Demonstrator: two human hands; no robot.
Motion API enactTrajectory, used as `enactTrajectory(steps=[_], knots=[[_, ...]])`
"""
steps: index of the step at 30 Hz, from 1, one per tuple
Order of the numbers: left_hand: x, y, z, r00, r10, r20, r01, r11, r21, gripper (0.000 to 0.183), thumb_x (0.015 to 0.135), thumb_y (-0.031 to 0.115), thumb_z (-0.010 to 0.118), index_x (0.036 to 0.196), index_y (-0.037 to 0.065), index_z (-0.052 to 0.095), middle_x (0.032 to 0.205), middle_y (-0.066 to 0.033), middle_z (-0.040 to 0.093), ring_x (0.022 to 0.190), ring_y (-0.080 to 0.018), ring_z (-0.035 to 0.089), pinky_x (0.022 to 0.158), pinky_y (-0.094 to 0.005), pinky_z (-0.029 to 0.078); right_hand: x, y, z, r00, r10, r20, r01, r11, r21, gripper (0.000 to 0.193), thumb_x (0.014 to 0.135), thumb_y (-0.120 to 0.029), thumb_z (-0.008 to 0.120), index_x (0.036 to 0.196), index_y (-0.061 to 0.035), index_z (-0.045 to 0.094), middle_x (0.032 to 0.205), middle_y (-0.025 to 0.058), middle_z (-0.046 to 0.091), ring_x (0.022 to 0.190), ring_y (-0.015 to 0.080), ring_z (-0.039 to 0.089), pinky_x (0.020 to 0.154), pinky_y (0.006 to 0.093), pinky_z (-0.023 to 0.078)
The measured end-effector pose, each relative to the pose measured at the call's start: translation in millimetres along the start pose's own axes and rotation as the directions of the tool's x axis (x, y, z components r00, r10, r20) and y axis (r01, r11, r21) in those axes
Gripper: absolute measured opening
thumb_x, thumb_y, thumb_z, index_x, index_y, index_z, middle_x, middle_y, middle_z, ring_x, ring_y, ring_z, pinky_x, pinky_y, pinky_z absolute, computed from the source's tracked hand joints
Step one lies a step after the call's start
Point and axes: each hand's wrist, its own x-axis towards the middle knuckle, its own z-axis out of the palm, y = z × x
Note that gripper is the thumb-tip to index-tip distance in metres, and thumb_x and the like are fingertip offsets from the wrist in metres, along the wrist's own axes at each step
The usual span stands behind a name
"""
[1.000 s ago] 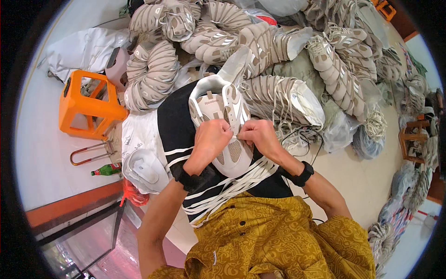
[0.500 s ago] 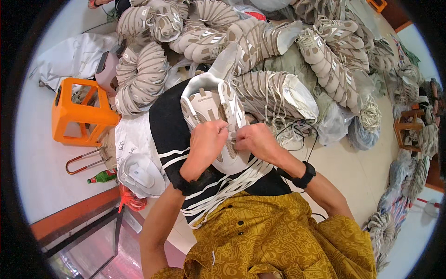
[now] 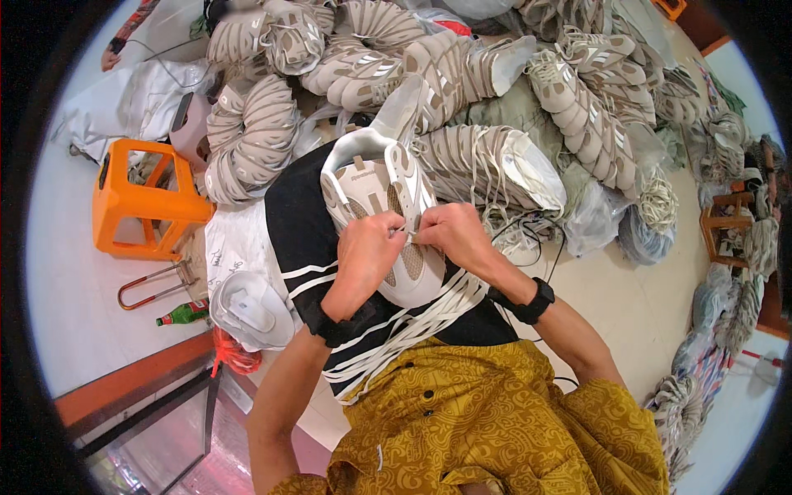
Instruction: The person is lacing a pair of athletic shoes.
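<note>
Working on one beige-and-brown shoe upper, so take that as the reference point for everything. It's on my lap, on a black cloth, toe end toward me, collar opening away, tongue visible. Left hand: over the shoe's lacing area, left side, fingers curled closed; can't tell what's inside the grip. Right hand: right side of the same area, thumb and fingers pinched on a small white strip; looks like lace, too small to confirm. Fingertips of both hands nearly meet above the shoe. Dark band on each wrist.

Between shoe toe and my mustard patterned shirt: bunch of loose white laces, lying across the cloth.

Just beyond the shoe, right: nested stack of uppers, laces trailing off it. Beyond it, left: curved stack. More piles farther out.

Left of the shoe: white molded piece near, then green bottle, bent metal rod, orange stool. Red plastic bag is left and nearer me. Far left, past the stool: another person's hand.

Right of the shoe: clear plastic bag, coil of white lace past it.
</note>
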Motion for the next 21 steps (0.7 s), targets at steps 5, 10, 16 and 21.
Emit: enactTrajectory(steps=[5, 10, 16, 21], knots=[[-2.6, 1.3, 5.1, 0.996, 0.043, -0.075, -0.036, 0.995, 0.093, 0.016, 0.071, 0.014, 0.059, 0.084, 0.006, 0.063, 0.067, -0.0155, 0.059, 0.059, -0.0281, 0.06, 0.056, -0.035, 0.046, 3.5, 2.8, 4.8, 0.998, -0.063, -0.007, 0.062, 0.994, -0.095, 0.018, 0.061, -0.021, 0.062, 0.058, -0.0039, 0.06, 0.056, 0.0151, 0.055, 0.055, 0.0326, 0.056, 0.054, 0.0394, 0.045], [-4.0, 5.7, 12.1, 0.992, 0.043, -0.122, -0.029, 0.993, 0.113, 0.014, 0.072, 0.014, 0.057, 0.081, 0.005, 0.062, 0.069, -0.0175, 0.058, 0.064, -0.0336, 0.059, 0.057, -0.0379, 0.046, 3.7, 0.7, 17.5, 0.952, -0.276, -0.135, 0.179, 0.856, -0.484, 0.015, 0.064, -0.016, 0.058, 0.053, -0.0054, 0.054, 0.055, 0.0137, 0.055, 0.053, 0.0298, 0.057, 0.05, 0.0396, 0.046], [-7.3, 5.3, 8.9, 0.99, 0.096, -0.102, -0.089, 0.994, 0.068, 0.013, 0.074, 0.013, 0.054, 0.08, 0.004, 0.061, 0.067, -0.0194, 0.056, 0.065, -0.0357, 0.057, 0.056, -0.0387, 0.045, -7.9, 2.2, 24.9, 0.958, -0.245, -0.151, 0.176, 0.913, -0.367, 0.013, 0.066, -0.015, 0.058, 0.058, -0.0054, 0.055, 0.058, 0.0122, 0.055, 0.053, 0.0278, 0.056, 0.049, 0.0384, 0.045], [-11.9, 5.1, 10.8, 0.986, 0.124, -0.113, -0.116, 0.99, 0.076, 0.017, 0.075, 0.013, 0.052, 0.087, 0.004, 0.061, 0.068, -0.02, 0.056, 0.064, -0.035, 0.057, 0.056, -0.037, 0.045, -5.3, 14.1, 15.0, 0.943, -0.308, -0.124, 0.285, 0.942, -0.178, 0.012, 0.066, -0.016, 0.061, 0.065, -0.0049, 0.058, 0.06, 0.0113, 0.054, 0.056, 0.0265, 0.056, 0.051, 0.0354, 0.045]])
